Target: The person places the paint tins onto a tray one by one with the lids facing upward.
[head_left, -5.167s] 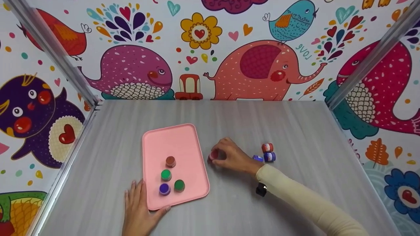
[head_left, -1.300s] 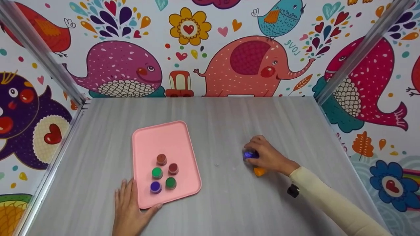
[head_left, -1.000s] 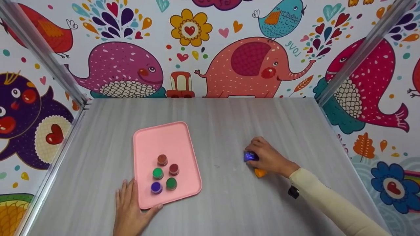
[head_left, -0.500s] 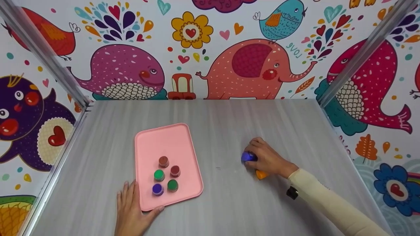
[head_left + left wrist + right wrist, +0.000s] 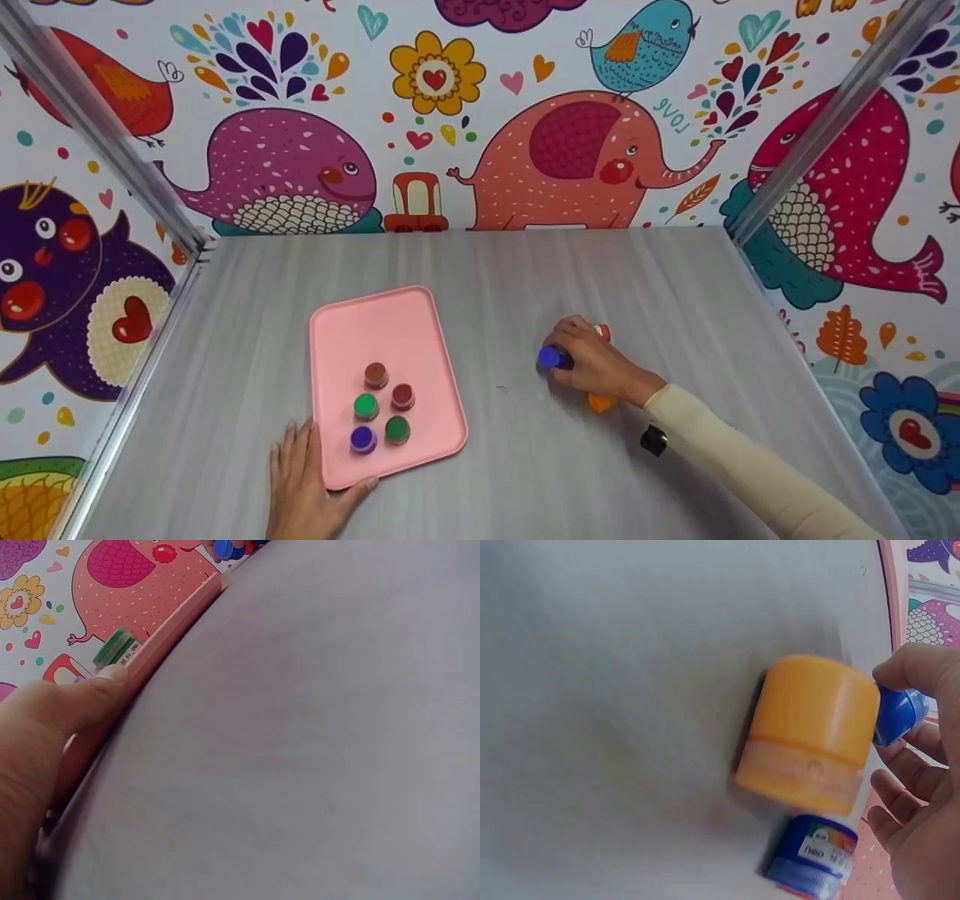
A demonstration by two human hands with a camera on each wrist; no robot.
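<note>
Between thumb and fingers, my right hand [image 5: 592, 360] pinches a small blue paint jar [image 5: 553, 357], its lid turned to the left. An orange paint jar [image 5: 810, 727] lies on its side under that hand, in front of a dark blue paint jar [image 5: 814, 855] with a printed label. A red-topped jar [image 5: 603, 331] peeks out behind the knuckles. My left hand [image 5: 307, 484] rests at the near left corner of a pink tray [image 5: 375, 322], fingers straight along its side and thumb on the near rim, close to a green-lidded jar [image 5: 116, 649].
On the tray stand several upright paint jars: a brown one [image 5: 376, 374], a dark red one [image 5: 403, 396], a light green one [image 5: 366, 406], a dark green one [image 5: 397, 429] and a purple one [image 5: 363, 439]. A patterned wall [image 5: 450, 150] and metal posts [image 5: 135, 142] bound the grey table.
The dark red jar, earlier in my right hand beside the tray, now stands on the tray. My right hand went right, gripped the blue jar and has shifted it slightly left. The left hand stayed.
</note>
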